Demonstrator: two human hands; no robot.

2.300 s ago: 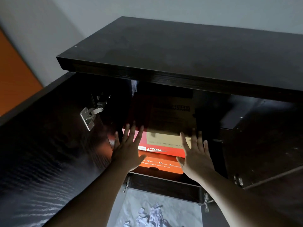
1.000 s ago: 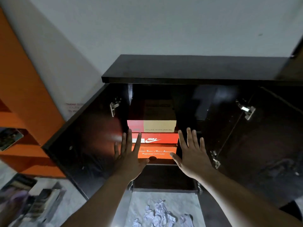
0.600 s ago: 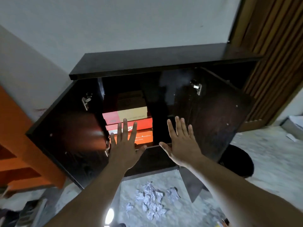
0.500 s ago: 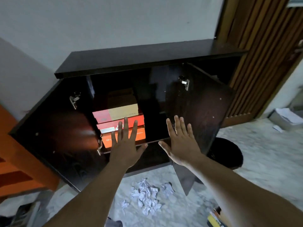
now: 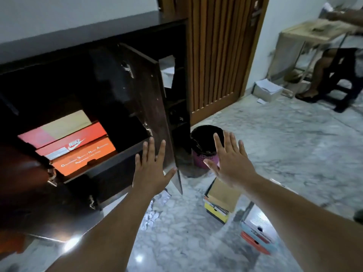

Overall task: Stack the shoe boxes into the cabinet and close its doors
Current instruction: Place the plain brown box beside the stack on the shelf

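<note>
The dark cabinet (image 5: 82, 36) stands at the left with both doors open; its right door (image 5: 145, 107) swings out toward me. Inside, three shoe boxes are stacked: an orange box (image 5: 84, 158) at the bottom, a red box (image 5: 74, 140) on it, a tan and pink box (image 5: 57, 128) on top. On the floor at the right lie a tan box on a yellow one (image 5: 220, 201) and a white and blue box (image 5: 259, 230). My left hand (image 5: 151, 169) is empty with fingers spread, in front of the door's lower edge. My right hand (image 5: 229, 160) hovers empty with fingers apart above the floor boxes.
A black bin with a pink base (image 5: 206, 146) stands just right of the cabinet. A slatted wooden door (image 5: 218, 52) is behind it. Crumpled paper (image 5: 151, 214) lies on the marble floor. A person sits on a chair (image 5: 337, 67) at the far right beside a paper stack (image 5: 267, 89).
The view has swung right and pulled back from the cabinet. Both hands stayed empty and spread and moved right, off the stacked boxes. The floor boxes and bin have come into view.
</note>
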